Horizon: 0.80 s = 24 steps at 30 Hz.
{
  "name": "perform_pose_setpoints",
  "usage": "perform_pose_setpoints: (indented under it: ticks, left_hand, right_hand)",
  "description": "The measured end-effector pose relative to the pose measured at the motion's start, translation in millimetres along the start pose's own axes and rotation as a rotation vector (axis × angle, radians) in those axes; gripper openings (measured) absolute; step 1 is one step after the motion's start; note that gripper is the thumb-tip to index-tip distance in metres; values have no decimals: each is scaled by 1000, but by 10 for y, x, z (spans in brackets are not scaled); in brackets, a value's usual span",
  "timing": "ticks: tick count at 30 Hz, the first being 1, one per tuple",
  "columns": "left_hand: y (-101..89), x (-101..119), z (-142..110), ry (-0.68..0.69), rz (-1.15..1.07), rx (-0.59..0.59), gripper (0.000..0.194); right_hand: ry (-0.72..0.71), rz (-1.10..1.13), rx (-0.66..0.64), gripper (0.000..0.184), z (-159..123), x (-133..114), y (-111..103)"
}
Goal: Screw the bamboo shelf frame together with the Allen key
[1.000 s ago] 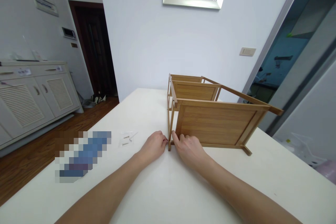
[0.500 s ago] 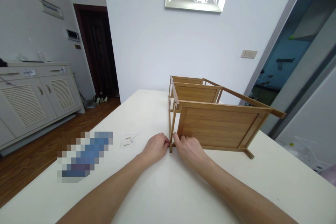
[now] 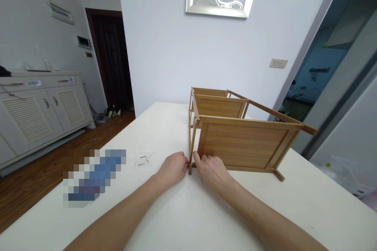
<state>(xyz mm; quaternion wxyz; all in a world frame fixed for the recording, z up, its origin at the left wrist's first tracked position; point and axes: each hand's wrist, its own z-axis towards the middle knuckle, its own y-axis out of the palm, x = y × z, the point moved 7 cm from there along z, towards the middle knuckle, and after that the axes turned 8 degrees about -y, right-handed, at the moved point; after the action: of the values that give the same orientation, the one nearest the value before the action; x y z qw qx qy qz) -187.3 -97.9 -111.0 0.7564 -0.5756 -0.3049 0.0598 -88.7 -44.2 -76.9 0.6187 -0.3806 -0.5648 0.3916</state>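
Rack: a wooden shelf rack (image 3: 244, 141) lies on its side on the right half of the white table (image 3: 182, 219); three panels sit framed between rails.
Left hand: left hand (image 3: 172, 168) is curled at the near left post, fingertips pinched at its lower end; whether it grips a small part cannot be told.
Right hand: right hand (image 3: 211, 168) is half closed, fingers on the near panel's lower corner.
Hardware: a small bag of screws (image 3: 143, 158) lies left of the rack, untouched.
Progress: frame appears largely assembled; the near corner joint is judged still in work.
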Motion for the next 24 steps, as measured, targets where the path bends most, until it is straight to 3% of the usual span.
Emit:
perform_pose_setpoints:
  ticks: [11, 24]
  left_hand:
    - [48, -111, 92, -115, -101, 35, 20]
    - [22, -53, 45, -90, -34, 16, 24]
  right_hand:
    - [-1, 7, 14, 26, 32, 7, 7]
    - [7, 20, -1, 28, 39, 4, 40]
